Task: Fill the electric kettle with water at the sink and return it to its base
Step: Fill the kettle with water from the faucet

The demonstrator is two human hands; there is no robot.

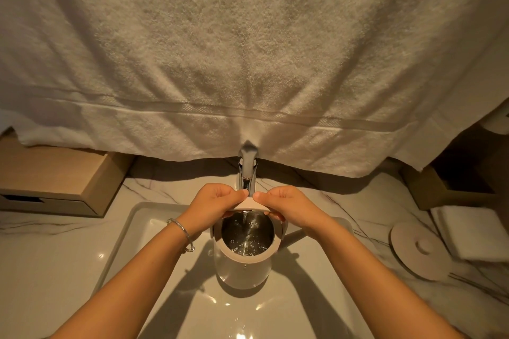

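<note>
Head view: I see a smooth white round kettle point(245, 267) w/ shiny steel inside, upright in the glossy white rectangular sink point(132, 228), right under the chrome tap point(247, 170). A thin stream runs in and the water is bubbling. Left hand point(213, 205) & right hand point(292, 206) both curl round the kettle's far edge, thumbs on top, tips nearly touching. The round base point(418, 249) sits on the veined marble counter point(41, 242), right of the sink. A fluffy towel point(248, 49) hangs behind.

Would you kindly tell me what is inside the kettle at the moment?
Inside the kettle, a stream from the faucet falls onto bubbling water over the steel floor. The open lid, pinched by the left hand and right hand, covers the far inner wall.
</note>
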